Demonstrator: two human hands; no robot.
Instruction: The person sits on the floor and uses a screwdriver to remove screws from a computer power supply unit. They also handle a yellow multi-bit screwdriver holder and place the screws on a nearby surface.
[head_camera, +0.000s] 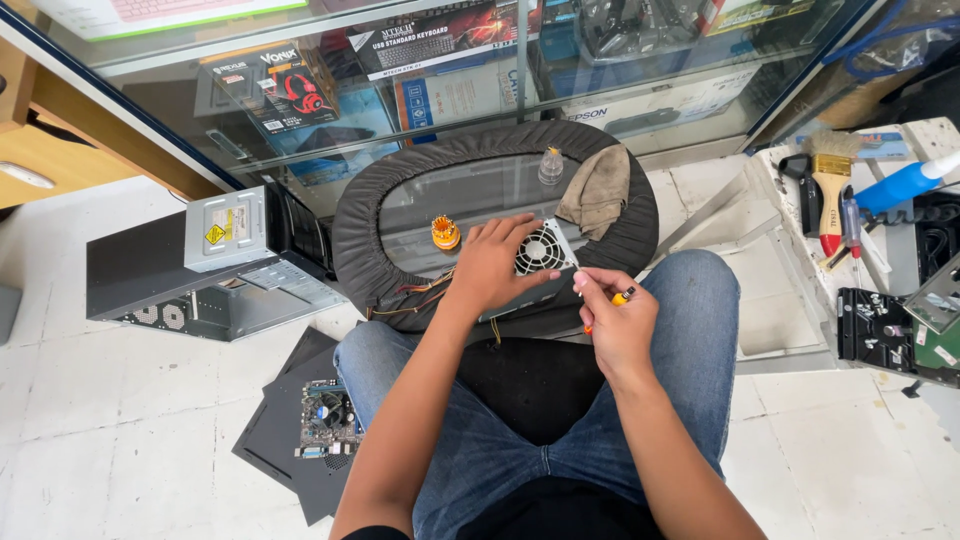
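Note:
My left hand presses down on a grey metal power supply with a round fan grille, which rests on a dark round stool in front of my knees. My right hand grips a small orange-handled screwdriver at the unit's near right corner. Coloured wires trail from the unit to the left. An orange bit holder stands on the stool just left of my left hand.
A tan rag and a small clear bottle lie at the stool's far side. An open computer case stands to the left, a motherboard on a dark panel by my left knee. Brush, screwdrivers and parts lie right; a glass showcase stands behind.

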